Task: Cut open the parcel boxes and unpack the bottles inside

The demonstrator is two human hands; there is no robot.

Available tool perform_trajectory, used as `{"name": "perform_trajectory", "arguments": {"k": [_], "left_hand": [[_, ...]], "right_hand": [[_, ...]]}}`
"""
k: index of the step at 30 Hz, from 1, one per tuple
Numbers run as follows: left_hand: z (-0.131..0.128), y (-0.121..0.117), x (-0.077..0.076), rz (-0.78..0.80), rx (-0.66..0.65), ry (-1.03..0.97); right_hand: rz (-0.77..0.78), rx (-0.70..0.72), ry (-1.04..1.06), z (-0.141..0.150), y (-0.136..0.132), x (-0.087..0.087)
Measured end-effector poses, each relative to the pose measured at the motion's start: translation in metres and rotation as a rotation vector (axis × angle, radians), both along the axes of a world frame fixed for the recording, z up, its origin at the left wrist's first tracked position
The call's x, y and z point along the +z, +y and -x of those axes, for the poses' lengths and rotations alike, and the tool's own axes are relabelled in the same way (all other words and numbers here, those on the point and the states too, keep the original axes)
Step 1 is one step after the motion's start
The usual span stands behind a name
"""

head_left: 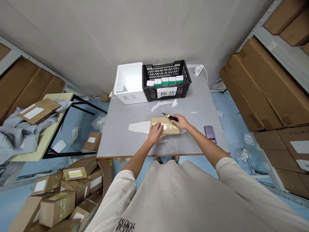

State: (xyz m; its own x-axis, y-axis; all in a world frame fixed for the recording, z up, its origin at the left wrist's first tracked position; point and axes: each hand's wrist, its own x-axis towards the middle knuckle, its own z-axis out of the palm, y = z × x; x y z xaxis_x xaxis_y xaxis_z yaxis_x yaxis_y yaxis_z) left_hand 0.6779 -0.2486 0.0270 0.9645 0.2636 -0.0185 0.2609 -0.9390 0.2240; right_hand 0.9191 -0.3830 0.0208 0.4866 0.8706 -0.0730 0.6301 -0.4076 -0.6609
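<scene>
A small cardboard box (170, 129) with shiny clear tape along its top lies on the grey table (120, 141) in front of me. My left hand (155, 132) grips its left end, fingers over the top and thumb by the near side. In my right hand (181, 122) is a black and yellow utility knife (172, 118), held above the box's far right part. The blade is out and points left and away from me. A white patch (138, 127) on the tabletop runs under the box.
Behind stand a white foam box (131, 97) and a black plastic crate (166, 68) holding several green-and-white boxes. A phone (210, 133) lies right, a power strip (198, 70) at the back right. Cartons (58, 206) are piled left; shelves (282, 42) of cartons rise right.
</scene>
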Motion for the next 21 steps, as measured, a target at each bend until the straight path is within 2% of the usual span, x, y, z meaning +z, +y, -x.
{"name": "perform_trajectory", "arguments": {"k": [4, 7, 10, 12, 15, 18, 21], "left_hand": [[0.008, 0.005, -0.005, -0.008, 0.104, 0.02], [0.004, 0.014, -0.011, 0.049, 0.224, 0.045], [-0.005, 0.024, -0.018, 0.193, 0.31, 0.061], [-0.013, 0.028, -0.02, 0.27, 0.313, 0.039], [-0.024, 0.03, -0.021, 0.305, 0.279, -0.033], [-0.033, 0.025, -0.016, 0.282, 0.265, -0.06], [-0.043, 0.012, -0.008, 0.187, 0.319, -0.047]], "right_hand": [[0.121, 0.031, -0.037, 0.008, 0.009, 0.0], [0.152, -0.013, -0.037, 0.012, -0.007, -0.003], [0.122, -0.046, 0.063, 0.022, -0.029, -0.005], [0.098, -0.093, 0.123, 0.033, -0.04, -0.005], [0.085, -0.14, 0.177, 0.048, -0.049, -0.006], [0.055, -0.137, 0.242, 0.057, -0.054, -0.009], [0.017, -0.191, 0.281, 0.052, -0.057, -0.011]]}}
